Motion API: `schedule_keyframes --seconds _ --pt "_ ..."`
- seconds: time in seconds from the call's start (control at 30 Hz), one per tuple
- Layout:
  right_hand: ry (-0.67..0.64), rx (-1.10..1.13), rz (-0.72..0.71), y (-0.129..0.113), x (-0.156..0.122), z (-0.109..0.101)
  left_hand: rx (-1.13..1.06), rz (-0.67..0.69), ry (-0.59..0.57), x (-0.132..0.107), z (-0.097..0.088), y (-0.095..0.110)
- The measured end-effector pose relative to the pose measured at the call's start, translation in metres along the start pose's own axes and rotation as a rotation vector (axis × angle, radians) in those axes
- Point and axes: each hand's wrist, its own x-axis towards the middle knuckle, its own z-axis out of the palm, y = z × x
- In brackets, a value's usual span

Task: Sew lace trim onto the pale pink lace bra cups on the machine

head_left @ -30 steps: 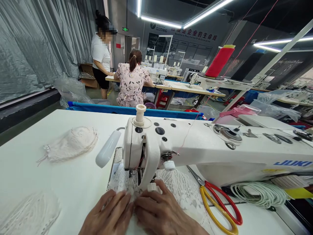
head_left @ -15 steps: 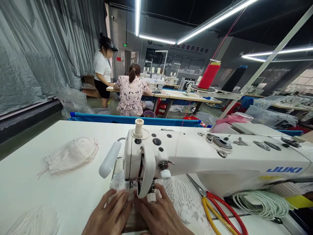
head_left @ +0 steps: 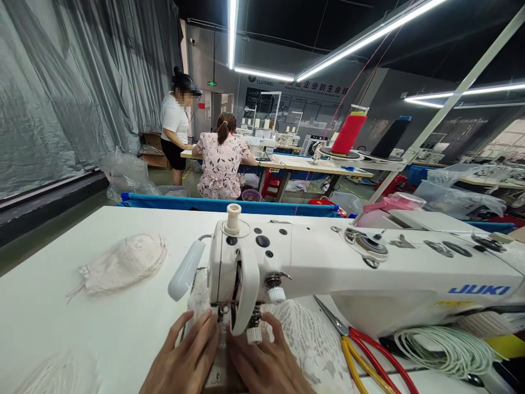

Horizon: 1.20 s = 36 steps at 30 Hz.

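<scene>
A white JUKI sewing machine [head_left: 348, 268] stands across the white table [head_left: 61, 328]. White lace fabric [head_left: 311, 345] lies under its needle head and spreads to the right. My left hand [head_left: 184, 361] rests flat on the lace just left of the presser foot, fingers spread. My right hand [head_left: 266, 364] presses the lace just right of the foot, below a small white knob. Both hands lie side by side, nearly touching. The needle itself is hidden behind the machine head.
Red and yellow handled scissors [head_left: 369, 361] lie right of the lace, beside a coil of pale cord [head_left: 443, 350]. A stack of lace pieces [head_left: 123, 265] sits at left. A red thread cone [head_left: 348, 134] stands behind. Two people [head_left: 221, 158] work at a far table.
The view has tilted upward, so hands and machine sit lower in frame. Both hands have slid the lace slightly forward toward the presser foot.
</scene>
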Motion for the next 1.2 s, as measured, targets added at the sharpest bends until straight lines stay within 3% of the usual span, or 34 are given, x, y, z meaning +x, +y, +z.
schedule_keyframes --seconds 0.33,0.63,0.77,0.93,1.07,1.13,1.2 --pt "-0.044 -0.037 0.041 -0.01 -0.002 -0.002 0.028 0.01 0.054 -0.003 -0.003 0.01" --pt "0.065 0.013 0.067 -0.004 -0.001 0.007 -0.029 -0.05 0.07 -0.001 -0.002 0.003" --pt "0.163 0.025 0.077 -0.002 0.004 0.004 -0.028 -0.035 -0.018 -0.007 0.006 -0.008" --pt "0.066 -0.002 0.066 0.0 0.008 0.0 -0.003 -0.073 -0.163 -0.002 0.009 -0.02" --pt "0.077 0.006 0.049 -0.006 0.007 0.001 0.069 -0.063 -0.087 -0.006 -0.009 -0.011" --pt "0.077 0.038 0.015 -0.013 0.006 0.001 0.113 -0.041 -0.034 -0.017 -0.025 0.0" --pt "0.029 0.074 -0.016 -0.022 0.005 -0.001 0.17 -0.02 -0.061 -0.033 -0.044 0.012"
